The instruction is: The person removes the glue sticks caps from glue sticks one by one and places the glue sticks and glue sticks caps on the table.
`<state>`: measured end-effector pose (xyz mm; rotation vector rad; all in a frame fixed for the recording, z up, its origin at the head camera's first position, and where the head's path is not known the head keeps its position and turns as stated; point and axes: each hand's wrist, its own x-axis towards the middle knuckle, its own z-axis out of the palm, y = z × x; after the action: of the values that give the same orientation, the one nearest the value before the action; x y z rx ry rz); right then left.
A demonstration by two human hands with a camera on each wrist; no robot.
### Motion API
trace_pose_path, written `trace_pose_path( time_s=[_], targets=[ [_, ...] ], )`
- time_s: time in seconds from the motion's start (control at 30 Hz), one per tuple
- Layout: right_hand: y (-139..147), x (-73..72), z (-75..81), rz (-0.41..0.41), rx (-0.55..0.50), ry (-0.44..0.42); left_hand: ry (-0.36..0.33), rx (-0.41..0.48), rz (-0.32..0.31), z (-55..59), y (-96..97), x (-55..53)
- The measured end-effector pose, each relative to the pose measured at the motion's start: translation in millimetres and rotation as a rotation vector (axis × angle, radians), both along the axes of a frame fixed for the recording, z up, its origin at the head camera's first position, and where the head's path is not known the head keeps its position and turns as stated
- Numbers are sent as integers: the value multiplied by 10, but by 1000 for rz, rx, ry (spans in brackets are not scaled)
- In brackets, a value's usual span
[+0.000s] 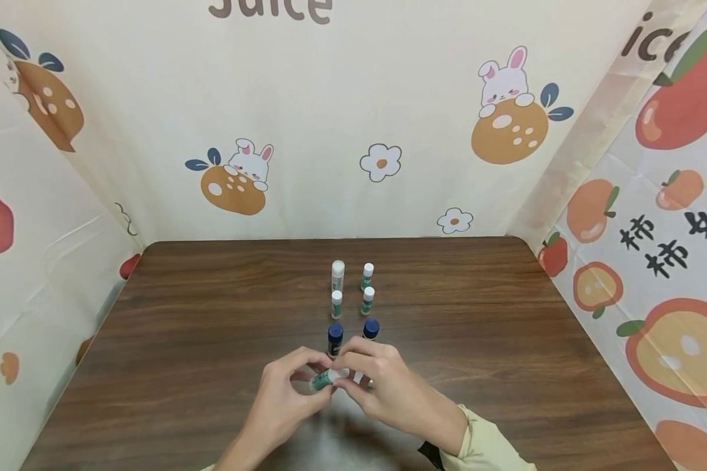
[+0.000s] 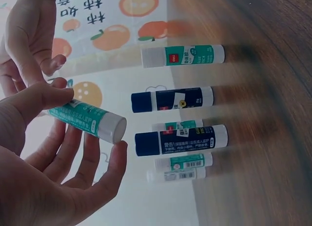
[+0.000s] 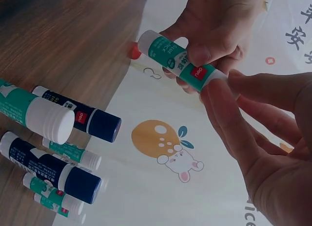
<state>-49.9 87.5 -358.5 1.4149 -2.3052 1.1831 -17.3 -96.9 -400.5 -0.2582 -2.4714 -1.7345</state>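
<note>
Over the near part of the table, my left hand [image 1: 279, 396] grips the body of a green-and-white glue stick [image 1: 321, 380], thumb on one side and fingers on the other. My right hand [image 1: 391, 392] pinches the glue stick's white cap end, as the right wrist view shows; the cap [image 3: 216, 80] is partly covered by the fingertips. The glue stick is held tilted, clear of the table, its white base [image 2: 114, 128] facing outward. Just beyond the hands stand two navy glue sticks [image 1: 334, 340], upright. Another green glue stick [image 2: 187, 56] stands close by, mostly hidden behind my right hand in the head view.
Farther back on the brown wooden table [image 1: 224, 307] stand several smaller white-capped glue sticks [image 1: 368, 301] and a taller whitish one [image 1: 338, 276], in two rough columns. A printed cloth [image 1: 330, 111] hangs along the table's back and sides.
</note>
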Motion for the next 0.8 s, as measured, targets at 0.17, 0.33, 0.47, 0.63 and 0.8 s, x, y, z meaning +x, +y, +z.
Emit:
trace_pose_path(
  time_s=[0.17, 0.33, 0.47, 0.63, 0.8],
  targets=[
    [14, -8, 5, 34, 32, 0, -16, 10, -23, -17, -32, 8],
    [33, -9, 8, 42, 59, -1, -40, 26, -55, -32, -42, 16],
    [39, -5, 6, 48, 67, -16, -52, 33, -68, -39, -47, 24],
    [48, 4, 22, 60, 76, -24, -26, 43, -86, -43, -54, 27],
    [47, -1, 53, 69, 72, 17, -13, 49, -106, -43, -69, 19]
  ],
)
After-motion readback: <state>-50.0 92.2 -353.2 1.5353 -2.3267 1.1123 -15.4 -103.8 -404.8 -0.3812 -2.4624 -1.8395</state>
